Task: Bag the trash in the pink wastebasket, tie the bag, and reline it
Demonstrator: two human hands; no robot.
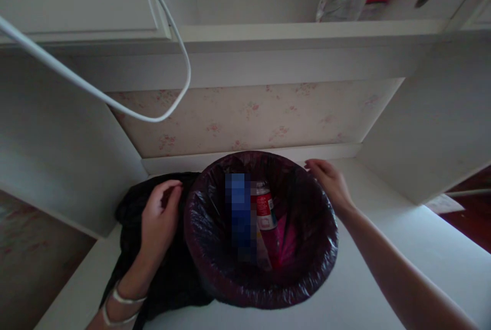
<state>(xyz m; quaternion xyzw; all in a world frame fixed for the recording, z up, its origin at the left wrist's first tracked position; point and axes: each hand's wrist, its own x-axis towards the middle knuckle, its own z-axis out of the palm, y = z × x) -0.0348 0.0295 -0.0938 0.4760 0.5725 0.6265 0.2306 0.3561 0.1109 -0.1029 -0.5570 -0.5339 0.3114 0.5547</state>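
The person's hands are apart, one on each side of the bin. The left hand point(161, 212) is loosely curled just beside the rim, over a black bag-like bundle point(172, 279); I cannot tell whether it has a fold of that bundle. The right hand point(330, 181) is at the far right of the rim, its fingertips partly hidden, so its hold is unclear too.

Between them, the round bin point(264, 297) rests on a white surface point(364, 279), its dark liner point(307, 217) turned over the rim. Inside are a red can point(264, 210), something pink point(283, 240) and a blue item point(240, 207) (too pixelated to name).

For good handling, I would keep the hands opposite each other, pressure even, and the turned-over edge free of tugs, since thin film probably tears or slips easily.

Farther out, a white cable point(76, 82) hangs at upper left, best kept clear of, and packets point(345, 0) sit on the shelf point(307, 32).
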